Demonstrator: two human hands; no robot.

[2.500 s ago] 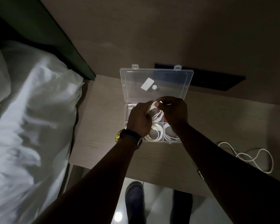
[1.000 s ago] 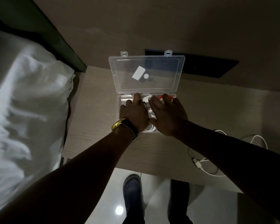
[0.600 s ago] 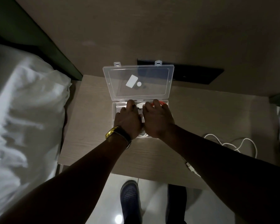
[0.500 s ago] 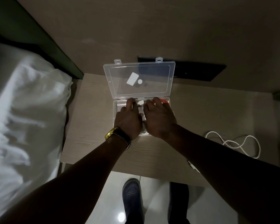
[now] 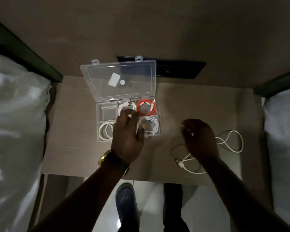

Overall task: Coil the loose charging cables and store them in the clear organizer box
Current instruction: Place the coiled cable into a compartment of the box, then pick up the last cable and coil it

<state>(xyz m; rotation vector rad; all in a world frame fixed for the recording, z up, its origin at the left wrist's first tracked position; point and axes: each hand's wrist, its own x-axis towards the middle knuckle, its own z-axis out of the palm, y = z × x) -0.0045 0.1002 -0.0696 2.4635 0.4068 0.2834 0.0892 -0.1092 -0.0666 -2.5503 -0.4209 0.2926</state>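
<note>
Head view shows the right hand [image 5: 199,139] loosely curled, empty, over the loose cable [image 5: 231,144] on the bench [image 5: 74,148], the left hand [image 5: 127,136] open above the box [image 5: 107,113], whose sprung coils could unwind or snag.

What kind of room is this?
Most likely a bedroom, perhaps a hotel room. A small wooden nightstand sits between two beds with white bedding, and a dark panel is set in the wall behind it.
</note>
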